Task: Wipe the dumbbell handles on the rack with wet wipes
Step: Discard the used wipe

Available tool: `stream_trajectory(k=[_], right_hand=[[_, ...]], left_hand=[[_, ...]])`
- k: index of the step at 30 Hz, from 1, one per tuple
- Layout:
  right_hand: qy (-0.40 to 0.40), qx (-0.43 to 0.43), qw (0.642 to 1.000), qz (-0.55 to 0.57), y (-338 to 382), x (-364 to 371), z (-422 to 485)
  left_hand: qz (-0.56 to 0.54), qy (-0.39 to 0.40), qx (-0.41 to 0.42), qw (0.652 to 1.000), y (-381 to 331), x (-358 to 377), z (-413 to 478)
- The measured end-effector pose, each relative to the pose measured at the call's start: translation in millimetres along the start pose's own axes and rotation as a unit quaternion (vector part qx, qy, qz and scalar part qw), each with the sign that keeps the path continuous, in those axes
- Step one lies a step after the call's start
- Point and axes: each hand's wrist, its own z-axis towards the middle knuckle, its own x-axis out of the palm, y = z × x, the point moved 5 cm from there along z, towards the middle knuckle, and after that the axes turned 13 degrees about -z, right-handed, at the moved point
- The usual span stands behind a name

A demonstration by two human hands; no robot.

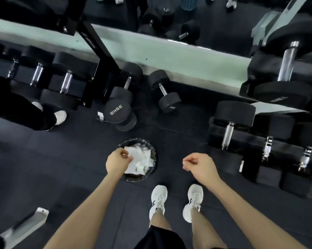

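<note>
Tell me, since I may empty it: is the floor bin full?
Nearly full: white wipes reach the bin rim; the left hand pinches another wipe.

The dumbbell handles (pixel 287 64) are bright, glossy chromed metal; the dumbbell heads (pixel 234 112) look like matt black rubber. The floor (pixel 70 159) is dark, matt, faintly grained. The wet wipes (pixel 142 160) are thin, white and crumpled, over a shiny black plastic bin liner (pixel 133 179).
</note>
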Motion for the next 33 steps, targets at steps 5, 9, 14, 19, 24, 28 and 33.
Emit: stream_trajectory(k=[5,9,14,19,24,28,33], right_hand=[[0.021,0.009,0.999,-0.046,-3.4,23.5,6.3],[0.024,0.012,0.999,-0.029,-2.6,30.8,5.5],[-0.003,0.021,0.999,0.027,-9.5,11.1,-6.0],[-0.044,0.030,0.995,0.081,-46.0,-38.8,-33.9],[-0.117,0.075,0.979,0.151,-123.3,-106.6,-81.9],[-0.191,0.128,0.953,0.196,-217.4,-164.8,-139.1],[-0.264,0.196,0.917,0.227,-362.3,-221.1,-223.7]], left_hand=[[-0.022,-0.010,-0.032,0.999,37.5,-0.9,14.1],[-0.003,-0.002,-0.017,1.000,45.0,-5.6,15.0],[0.010,0.030,0.037,0.999,14.3,1.3,4.0],[0.014,0.099,0.158,0.982,-78.3,49.4,-37.1],[0.049,0.213,0.303,0.927,-190.9,142.8,-122.8],[0.089,0.291,0.400,0.864,-263.0,238.1,-226.0],[0.110,0.380,0.464,0.793,-306.2,370.8,-361.7]])
